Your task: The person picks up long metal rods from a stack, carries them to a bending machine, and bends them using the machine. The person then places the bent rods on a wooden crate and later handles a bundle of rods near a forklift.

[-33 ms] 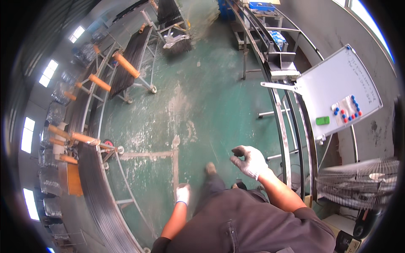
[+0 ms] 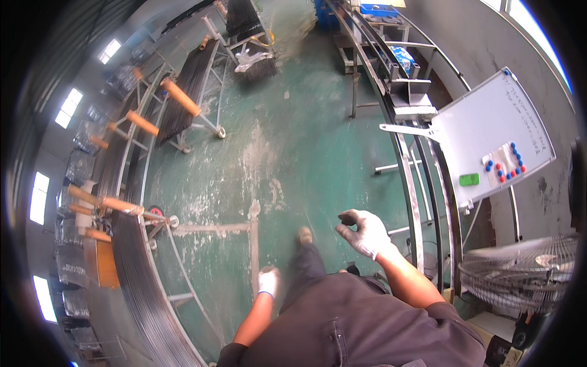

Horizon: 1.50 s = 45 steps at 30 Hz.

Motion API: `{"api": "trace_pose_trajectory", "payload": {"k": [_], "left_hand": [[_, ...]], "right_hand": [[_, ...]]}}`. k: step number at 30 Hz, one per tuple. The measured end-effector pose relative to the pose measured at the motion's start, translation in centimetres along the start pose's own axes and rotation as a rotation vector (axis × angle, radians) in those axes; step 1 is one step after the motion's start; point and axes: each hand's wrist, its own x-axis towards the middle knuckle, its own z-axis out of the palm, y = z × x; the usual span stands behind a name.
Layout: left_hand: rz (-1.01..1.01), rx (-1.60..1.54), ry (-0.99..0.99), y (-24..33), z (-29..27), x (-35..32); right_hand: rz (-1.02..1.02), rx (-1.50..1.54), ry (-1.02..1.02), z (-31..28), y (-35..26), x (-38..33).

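Observation:
My right hand (image 2: pixel 365 234), in a white glove with dark fingertips, is held out in front of my body. Its thumb and curved fingers are apart, and nothing is between them. The nearest thing to it is the long metal rail frame (image 2: pixel 411 202) on the right, which it does not touch. Low at my left side hangs my left hand (image 2: pixel 268 282), gloved in white, over the green floor (image 2: pixel 318 153). Its fingers are mostly hidden and blurred, and no held thing shows. One shoe (image 2: pixel 304 235) of mine is stretched forward.
At the right, a whiteboard (image 2: pixel 489 128) with round magnets and a green eraser (image 2: pixel 469 179) leans by the rails, above a wire-caged fan (image 2: pixel 520 266). Wheeled racks with long dark strips (image 2: pixel 143 287) and orange-brown rollers (image 2: pixel 181 98) line the left. Another strip-laden rack (image 2: pixel 243 21) stands ahead.
The view has shifted very slightly, and the fan at the right appears a little turned. Both hands keep nearly the same pose.

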Motion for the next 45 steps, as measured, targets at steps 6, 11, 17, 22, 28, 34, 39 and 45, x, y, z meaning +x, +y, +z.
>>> {"api": "trace_pose_trajectory", "payload": {"k": [6,11,17,22,28,34,39,45], "left_hand": [[0.429,1.008,-0.209,8.0,10.5,16.5],[0.422,0.746,-0.233,24.9,15.9,27.9],[0.460,1.018,-0.302,41.3,21.3,41.4],[0.415,0.916,-0.280,47.4,27.7,53.0],[0.321,1.245,-0.483,49.1,29.0,65.8],[0.256,0.718,-0.278,62.7,38.3,73.9],[0.207,0.568,-0.233,63.9,42.0,92.3],[0.424,1.279,-0.400,82.5,52.0,106.0]], "right_hand": [[0.243,0.073,0.191,0.9,7.9,16.5],[0.604,-0.181,0.052,1.1,13.6,25.2],[0.688,-0.111,0.137,4.4,24.9,33.8],[0.828,0.006,0.072,6.6,33.0,48.5],[0.711,0.084,0.184,-3.1,29.4,74.8],[0.536,0.000,0.075,-16.7,20.1,103.2],[0.455,0.035,0.102,-22.1,17.9,122.4],[0.645,-0.419,-0.123,-22.5,27.3,131.3]]}}
